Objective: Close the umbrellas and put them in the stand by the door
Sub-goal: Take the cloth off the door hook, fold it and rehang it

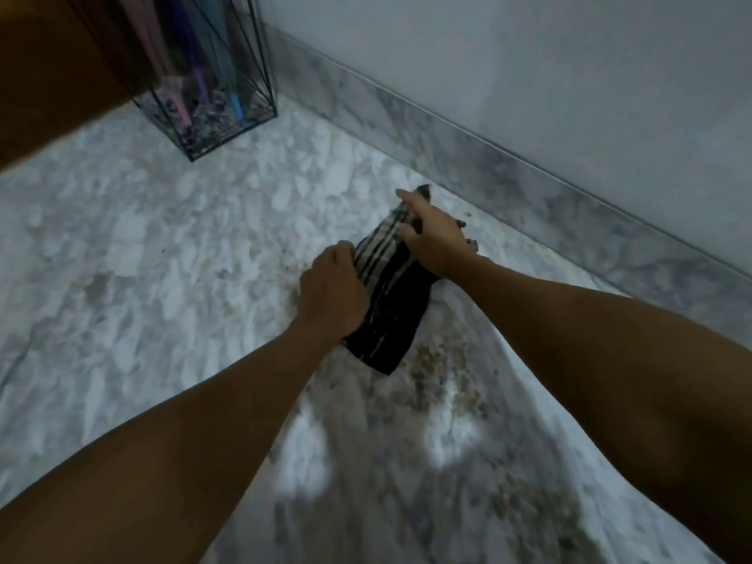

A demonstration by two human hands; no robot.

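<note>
Left hand: your left hand (331, 293) is curled, gripping the folded black striped umbrella (388, 303).
Right hand: your right hand (435, 234) clasps its upper end.
Surface: marble floor (162, 246), wire stand (211, 75) by the wall (529, 54).

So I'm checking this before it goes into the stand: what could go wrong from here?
1. The black striped umbrella looks loosely bunched between the left hand and right hand; its folds might spring open.
2. The wire stand already holds several umbrellas, so this one might snag going in.
</note>
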